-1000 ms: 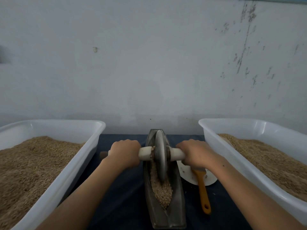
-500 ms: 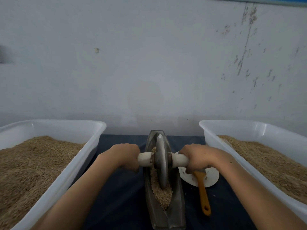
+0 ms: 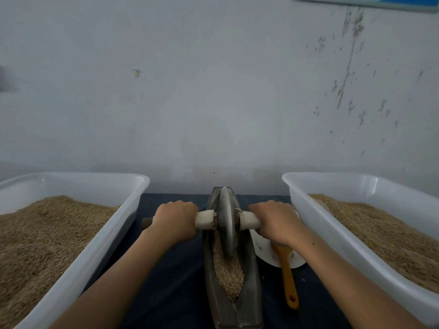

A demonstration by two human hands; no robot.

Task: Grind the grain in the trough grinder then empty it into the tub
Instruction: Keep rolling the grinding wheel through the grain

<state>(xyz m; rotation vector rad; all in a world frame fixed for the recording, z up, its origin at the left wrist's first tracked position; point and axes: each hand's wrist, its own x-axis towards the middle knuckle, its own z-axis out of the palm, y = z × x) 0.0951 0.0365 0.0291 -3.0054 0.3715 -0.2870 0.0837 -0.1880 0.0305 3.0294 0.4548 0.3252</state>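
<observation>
Wall is filling the whole upper half of the frame, pale, scuffed at upper right. Two white tubs are sitting at the sides: left tub at lower left, right tub at lower right, both holding heaps of brown grain. Dark cloth is covering the table between them.

Trough grinder is lying at bottom centre, long axis running away from the viewer, its far tip near the wall. Grain is sitting in the near half of its channel. Metal wheel is standing upright on edge in the channel, towards the far end, its lower rim down in the grain.

Left hand is clenched round the left handle of the wheel's axle; right hand is clenched round the right handle. Both forearms are reaching in from the bottom corners.

White plate is lying just right of the trough, partly under the right wrist. Orange-handled tool is resting across it, handle pointing to the lower edge; its head is hidden.
</observation>
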